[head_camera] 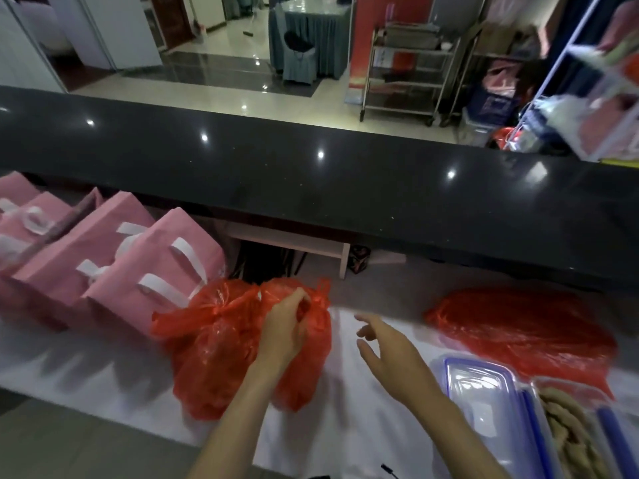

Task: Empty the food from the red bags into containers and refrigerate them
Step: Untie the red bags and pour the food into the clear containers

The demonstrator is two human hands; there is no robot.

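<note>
At the near right of the white-covered table [103, 368], our container [574, 433] already holds brown food, its blue-rimmed lid [484, 399] beside it. Our right hand [390, 357] hovers, fingers spread and empty, just right of the full red bag [221, 347], whose gathered top our left hand [287, 326] grips. A flattened red bag [525, 333] lies farther right, pink paper bags [114, 264] behind.

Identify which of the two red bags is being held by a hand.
The left red bag, beside the pink paper bags: the left hand grips its top. The right red bag lies flat, untouched.
</note>
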